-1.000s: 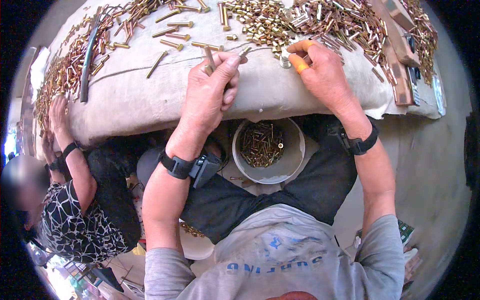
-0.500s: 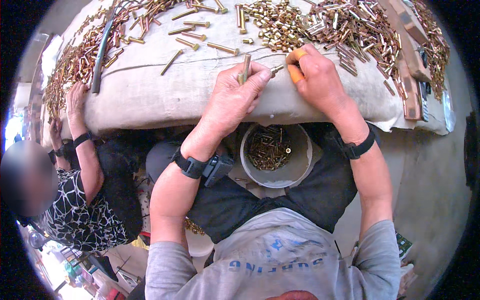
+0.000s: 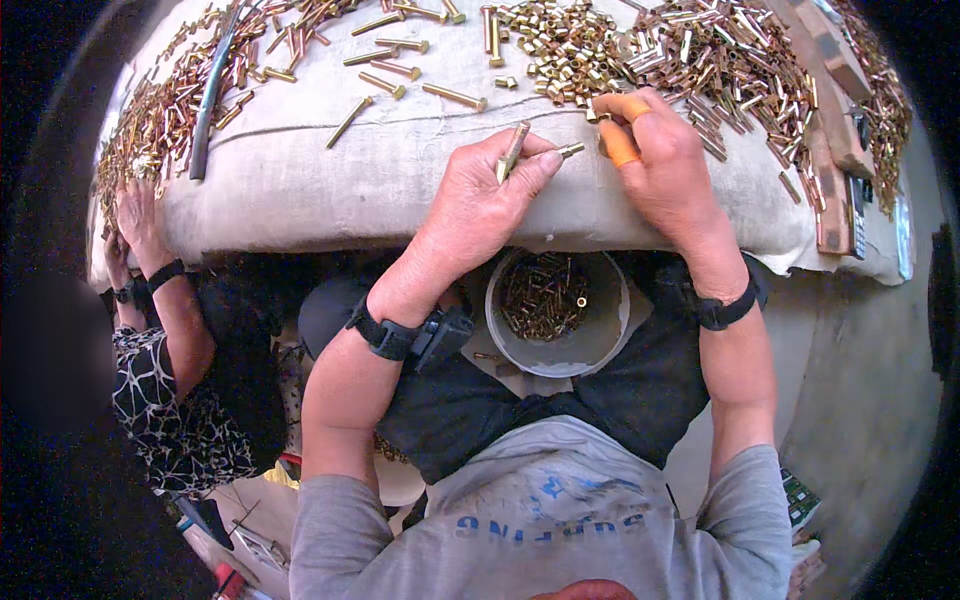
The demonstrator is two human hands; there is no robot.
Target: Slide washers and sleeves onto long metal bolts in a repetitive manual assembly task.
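Note:
My left hand (image 3: 490, 195) is closed round brass-coloured bolts. One bolt (image 3: 514, 148) sticks up between the fingers, and a threaded tip (image 3: 570, 150) pokes out past the thumb toward the right. My right hand (image 3: 665, 150) has orange covers on two fingers. Its bent fingertips are at the near edge of a pile of small cone nuts (image 3: 570, 65), pinched on a small brass-coloured nut (image 3: 592, 112). The fingers partly hide that nut. A gap separates the two hands.
Metal sleeves (image 3: 720, 60) are heaped at the far right beside wooden blocks (image 3: 835, 190). Loose bolts (image 3: 455, 96) lie on the cloth-covered table (image 3: 300, 200). A bucket of metal parts (image 3: 490, 320) stands between my knees. At left, a co-worker's hands (image 3: 140, 215) reach into another bolt heap.
My right hand has moved away from the bolt tip, slightly right, to the edge of the nut pile. A small nut now shows at its fingertips. The left hand keeps hold of its bolts.

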